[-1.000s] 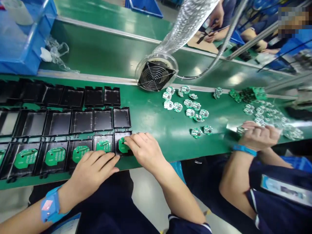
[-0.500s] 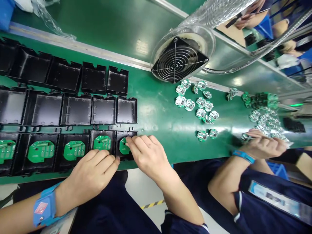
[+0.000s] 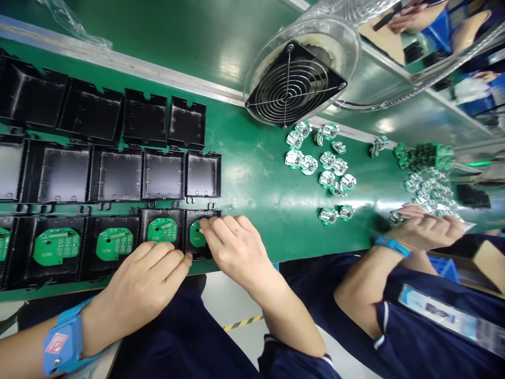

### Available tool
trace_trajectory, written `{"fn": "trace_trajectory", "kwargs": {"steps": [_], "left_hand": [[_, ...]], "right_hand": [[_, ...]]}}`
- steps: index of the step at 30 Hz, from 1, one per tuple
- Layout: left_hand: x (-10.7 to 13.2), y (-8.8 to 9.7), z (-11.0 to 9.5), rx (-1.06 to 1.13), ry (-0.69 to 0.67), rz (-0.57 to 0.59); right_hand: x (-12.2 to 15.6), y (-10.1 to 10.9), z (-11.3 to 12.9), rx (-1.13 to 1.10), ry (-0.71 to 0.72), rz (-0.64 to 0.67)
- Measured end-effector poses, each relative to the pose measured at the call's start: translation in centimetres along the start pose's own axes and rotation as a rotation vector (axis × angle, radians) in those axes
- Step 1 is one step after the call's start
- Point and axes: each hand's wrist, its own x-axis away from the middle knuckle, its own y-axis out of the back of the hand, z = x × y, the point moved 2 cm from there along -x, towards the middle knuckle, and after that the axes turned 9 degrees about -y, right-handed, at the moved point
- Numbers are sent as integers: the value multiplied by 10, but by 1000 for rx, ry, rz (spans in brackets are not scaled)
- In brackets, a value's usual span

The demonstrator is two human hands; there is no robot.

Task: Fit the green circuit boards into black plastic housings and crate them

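My right hand (image 3: 239, 250) is closed at the last black plastic box (image 3: 203, 254) of the front row, its thumb and fingertips on the edge of a green circuit board (image 3: 196, 234) inside. Part of that board is hidden behind the fingers. My left hand (image 3: 148, 276), with a blue wrist strap (image 3: 63, 342), has its fingers curled together at the near left corner of the same box; their undersides are hidden. Beside it, another green circuit board (image 3: 162, 229) lies in the neighbouring box. More boards sit in the boxes further left.
Rows of black boxes (image 3: 165, 176) stand behind the front row. A black fan (image 3: 290, 92) with a clear duct hangs over the back edge. Loose circuit boards (image 3: 327, 179) lie at mid-table. On the right, a co-worker's hand (image 3: 428, 231) is beside a board pile (image 3: 432, 192).
The view has shifted slightly, so the boxes appear further left. Both my hands stay at the same box, with the right fingers still on its circuit board.
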Motion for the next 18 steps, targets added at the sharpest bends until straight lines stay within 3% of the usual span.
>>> {"fn": "trace_trajectory", "kwargs": {"steps": [4,8,13,18], "left_hand": [[1,-1,-1,-48,22,28],[-1,-4,-3,-131,44,53],[-5,-10,-2,-196,23,113],[-2,-14,-1,-207,5,219]], "right_hand": [[7,8,-2,-37,-42,-37],[34,13,-1,-127,-193,-131],[62,-1,10,-164,-286,-161],[63,-8,15,-181,-302,-157]]}}
